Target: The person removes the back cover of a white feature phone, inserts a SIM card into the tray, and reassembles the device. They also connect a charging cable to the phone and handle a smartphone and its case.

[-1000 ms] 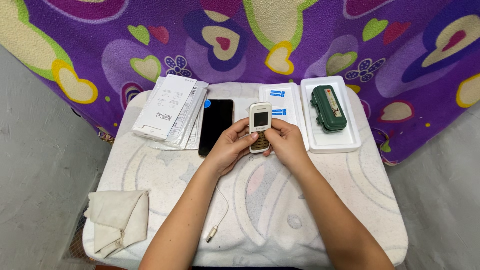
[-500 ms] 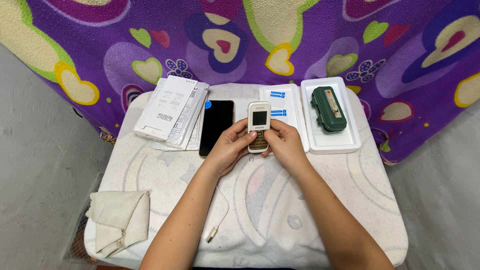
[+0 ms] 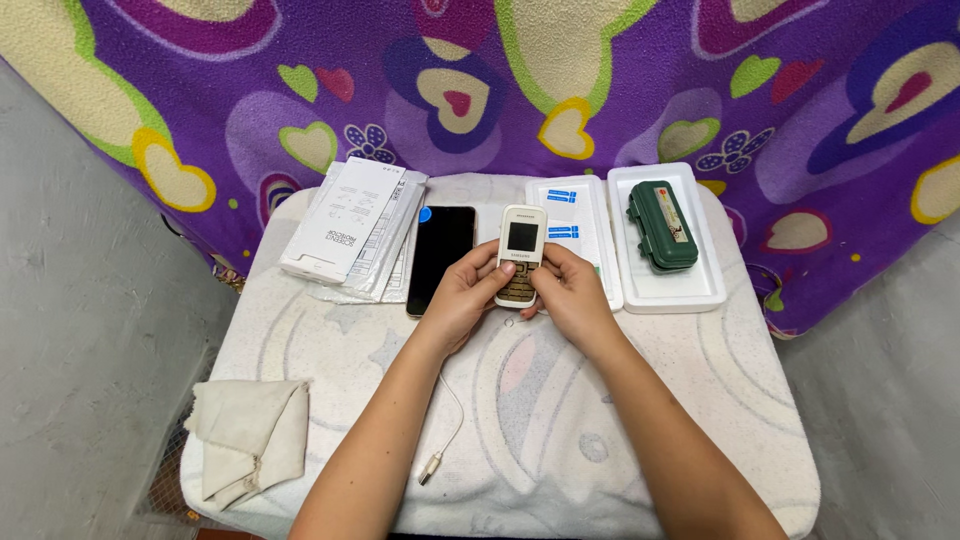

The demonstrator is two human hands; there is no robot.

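Little has moved since the earlier frames: both hands are where they were, cupped round the small white keypad phone [image 3: 521,255], and only the thumbs look to have shifted a touch on the keys.

Taking that phone as the landmark and working outward from the near edge: nearest the camera, below and left of it, a thin white cable [image 3: 446,430] lies on the pale table cover [image 3: 650,440] with its plug end pointing at the front edge. Further left of that, well apart from the phone, a folded cream cloth [image 3: 248,432] sits by the corner.

The left hand [image 3: 463,297] is curled partly closed against the phone's left side, thumb on the keypad. The right hand [image 3: 572,292] wraps its lower right edge in the same way, fingers behind and thumb in front. Between them the phone is lifted just above the table, tilted screen-up.

It looks light and stiff, with a smooth plastic shell that could slip; the long side edges seem the safest hold, leaving screen and keys free.

Just left of the phone lies a black smartphone [image 3: 439,256], face up. Beyond that to the left, a stack of white screen-protector packets [image 3: 352,226]. Just behind and right of the phone is a white tray [image 3: 603,240] holding small blue-labelled packets, and further right a second white tray [image 3: 672,290] with a dark green case [image 3: 661,224]. Farthest back hangs a purple heart-patterned blanket [image 3: 480,80].
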